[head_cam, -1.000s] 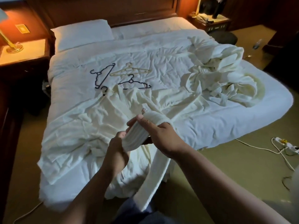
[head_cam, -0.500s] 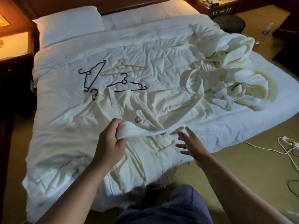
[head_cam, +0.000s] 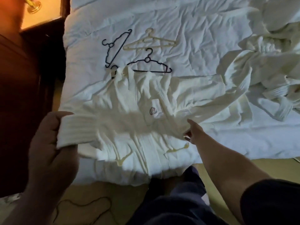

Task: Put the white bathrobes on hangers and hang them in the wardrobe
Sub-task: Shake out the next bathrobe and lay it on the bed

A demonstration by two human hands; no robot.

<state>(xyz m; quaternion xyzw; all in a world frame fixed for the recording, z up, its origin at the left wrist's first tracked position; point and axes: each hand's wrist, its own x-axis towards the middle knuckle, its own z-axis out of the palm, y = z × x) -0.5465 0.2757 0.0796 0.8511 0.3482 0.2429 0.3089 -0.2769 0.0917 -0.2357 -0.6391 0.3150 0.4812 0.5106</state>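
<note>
Bathrobe place: the white ribbed bathrobe [head_cam: 139, 98] lies front-up on the white-sheeted bed [head_cam: 178, 21], with its hem draped over the near edge.
Left hand: the left hand [head_cam: 48, 140] has its fingers wrapped round a folded white ribbed band [head_cam: 76, 129] at the bathrobe's side.
Right hand: the right hand [head_cam: 193, 132] is on the opposite side of the cloth; I cannot tell whether it pinches or only touches.
Risk, slide: the overhanging hem may drag the bathrobe down to the floor [head_cam: 90, 192] if the cloth is tugged.
Risk, snag: a dark hook [head_cam: 113, 70] at the collar sits just beside a black plastic hanger [head_cam: 149, 65], so a sideways pull could tangle them.
Heading: the collar points away from the person, toward the hangers.
Long axis: it runs from collar to hem, far to near.
</note>
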